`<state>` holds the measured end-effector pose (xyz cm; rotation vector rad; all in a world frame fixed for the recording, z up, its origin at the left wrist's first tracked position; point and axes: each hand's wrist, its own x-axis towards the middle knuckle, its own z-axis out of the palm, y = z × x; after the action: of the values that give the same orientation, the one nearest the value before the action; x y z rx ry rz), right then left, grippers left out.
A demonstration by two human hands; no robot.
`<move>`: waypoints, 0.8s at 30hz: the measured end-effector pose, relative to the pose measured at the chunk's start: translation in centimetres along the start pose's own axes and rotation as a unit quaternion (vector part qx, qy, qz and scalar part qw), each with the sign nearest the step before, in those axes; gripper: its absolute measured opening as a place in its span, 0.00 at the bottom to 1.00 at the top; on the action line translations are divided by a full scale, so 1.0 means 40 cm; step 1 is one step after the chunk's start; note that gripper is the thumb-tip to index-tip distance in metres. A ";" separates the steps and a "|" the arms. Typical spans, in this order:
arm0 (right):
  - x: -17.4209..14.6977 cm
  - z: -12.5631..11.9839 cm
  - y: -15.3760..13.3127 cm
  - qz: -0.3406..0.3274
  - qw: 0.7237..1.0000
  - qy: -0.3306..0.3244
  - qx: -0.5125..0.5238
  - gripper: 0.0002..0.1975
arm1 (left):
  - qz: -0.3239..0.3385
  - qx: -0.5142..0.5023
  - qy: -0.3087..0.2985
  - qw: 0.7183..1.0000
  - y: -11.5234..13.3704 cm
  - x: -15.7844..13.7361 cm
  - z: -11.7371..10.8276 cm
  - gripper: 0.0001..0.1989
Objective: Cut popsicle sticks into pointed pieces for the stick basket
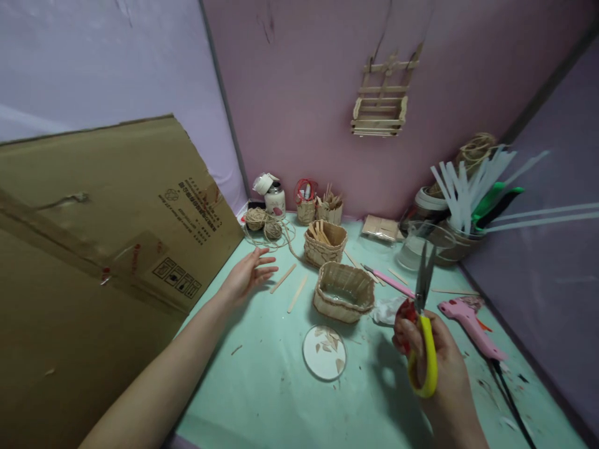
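Note:
My right hand [433,349] grips a pair of scissors [423,274] with yellow and red handles, blades pointing up and slightly parted. On the left, my left hand [247,272] reaches over the table with fingers spread and nothing in them. Near its fingertips lie two flat wooden sticks, one being the nearer stick [283,279]. Beyond it sit balls of jute twine [272,229] with a loose strand. Between my hands stands a small woven-look basket [344,308], with a second basket [322,251] holding wooden strips behind it. A round white dish [324,368] in front holds small wood chips.
A pink glue gun [475,327] with a black cord lies at the right. A large cardboard box [116,249] walls off the left. White glue sticks [461,199] stand in a pot at the back right. A pink-handled craft knife [390,280] lies behind the scissors.

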<state>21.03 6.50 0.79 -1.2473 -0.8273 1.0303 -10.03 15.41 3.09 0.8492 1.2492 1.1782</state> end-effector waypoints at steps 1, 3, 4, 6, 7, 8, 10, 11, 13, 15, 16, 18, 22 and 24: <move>-0.002 0.002 -0.008 -0.021 0.999 0.016 0.029 0.16 | 0.042 0.032 0.031 0.998 -0.001 -0.001 0.007 0.22; -0.007 0.008 -0.029 -0.073 0.992 0.055 0.088 0.12 | 0.142 0.083 0.075 0.984 -0.005 -0.011 0.027 0.21; -0.009 0.011 -0.040 -0.099 0.986 0.073 0.112 0.10 | 0.193 0.100 0.082 0.973 -0.008 -0.021 0.038 0.21; -0.011 0.013 -0.059 -0.138 0.975 0.100 0.143 0.08 | 0.276 0.125 0.082 0.949 -0.015 -0.052 0.064 0.20; -0.011 0.013 -0.065 -0.150 0.970 0.112 0.156 0.08 | 0.304 0.136 0.080 0.939 -0.020 -0.072 0.079 0.20; -0.011 0.011 -0.069 -0.158 0.966 0.119 0.166 0.07 | 0.328 0.151 0.077 0.929 -0.024 -0.094 0.096 0.20; -0.010 0.006 -0.072 -0.170 0.960 0.128 0.184 0.07 | 0.375 0.206 0.050 0.902 -0.037 -0.142 0.139 0.21; -0.011 0.004 -0.072 -0.175 0.958 0.128 0.190 0.07 | 0.404 0.256 0.009 0.878 -0.046 -0.166 0.166 0.20; -0.012 0.000 -0.072 -0.182 0.955 0.124 0.198 0.06 | 0.445 0.382 -0.159 0.794 -0.073 -0.207 0.237 0.18; -0.014 -0.002 -0.071 -0.184 0.953 0.123 0.206 0.06 | 0.445 0.488 -0.240 0.712 -0.112 -0.235 0.327 0.19; -0.015 -0.003 -0.071 -0.182 0.953 0.122 0.209 0.06 | 0.436 0.535 -0.250 0.679 -0.135 -0.241 0.375 0.21; -0.019 -0.004 -0.069 -0.179 0.953 0.120 0.215 0.05 | 0.412 0.603 -0.229 0.643 -0.178 -0.237 0.472 0.23; -0.024 -0.009 -0.065 -0.178 0.957 0.114 0.197 0.04 | 0.319 0.680 -0.181 0.635 -0.223 -0.186 0.606 0.23; -0.027 -0.012 -0.064 -0.172 0.962 0.108 0.181 0.04 | 0.272 0.694 -0.175 0.643 -0.219 -0.157 0.633 0.22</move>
<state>21.51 5.29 3.31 -0.8483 -0.6226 0.7091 16.92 10.36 0.56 2.5970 1.4797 0.1398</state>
